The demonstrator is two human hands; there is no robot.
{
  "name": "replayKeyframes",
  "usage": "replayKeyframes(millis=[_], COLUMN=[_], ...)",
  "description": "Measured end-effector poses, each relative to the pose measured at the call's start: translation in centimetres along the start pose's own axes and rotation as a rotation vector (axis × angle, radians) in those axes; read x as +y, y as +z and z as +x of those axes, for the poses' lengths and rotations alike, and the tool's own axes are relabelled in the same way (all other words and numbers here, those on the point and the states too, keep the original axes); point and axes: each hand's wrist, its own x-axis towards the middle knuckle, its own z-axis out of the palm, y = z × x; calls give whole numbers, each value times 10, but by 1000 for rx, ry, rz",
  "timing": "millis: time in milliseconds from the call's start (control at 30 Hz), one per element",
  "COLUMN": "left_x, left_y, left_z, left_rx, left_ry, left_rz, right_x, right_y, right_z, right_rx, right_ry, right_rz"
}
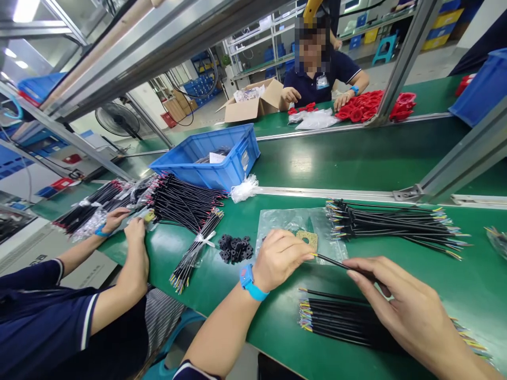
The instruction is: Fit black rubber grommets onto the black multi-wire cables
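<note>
Neighbour's hands (119, 224) at 9 o'clock, on bagged black cable bundles (89, 216) (ties keep ends together). Black rubber grommets (235, 249) sit on green desk (277, 338) within reach. Person's left hand (279, 258), fingers (304, 254) closed on thin black cable (340, 265); right hand (407, 311) pinches its far stretch, steadying it. Loose cables (336, 319) at 5 o'clock, wire ends aligned.

No legible text. White paper label (217, 157) inside blue plastic crate (200, 162), crate's side label (245, 160), and ID badge (322, 81) on co-worker's shirt (304, 84): all too small to read.
</note>
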Motion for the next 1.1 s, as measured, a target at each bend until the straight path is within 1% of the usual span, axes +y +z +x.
replayKeyframes(millis=[133,300,367,433,567,633,733,833,933,1100], left_x=[1,1,1,1,-2,-5,-7,-6,-3,-3], left_y=[-2,-2,0,2,3,2,1,1,2,-2], left_z=[1,1,0,-1,-2,-1,0,0,0,2], left_rx=[25,-22,-22,-20,-113,-108,-85,-142,-173,-190], left_ry=[35,70,92,84,-6,-41,-43,-29,-48,-126], left_rz=[66,142,156,149,22,-31,-45,-22,-39,-260], right_x=[2,1,1,1,2,3,5,5,5,8], right_y=[0,-4,-5,-6,-7,-6,-6,-5,-6,-5], right_z=[0,4,5,7,8,8,6,5,5,5], right_rx=[-30,-64,-67,-58,-35,-31,-38,-30,-25,-18], right_ry=[-62,-65,-77,-104,-146,-147,-148,-149,-148,-214], right_rz=[11,84,84,67,16,-9,-42,-59,-48,-102])
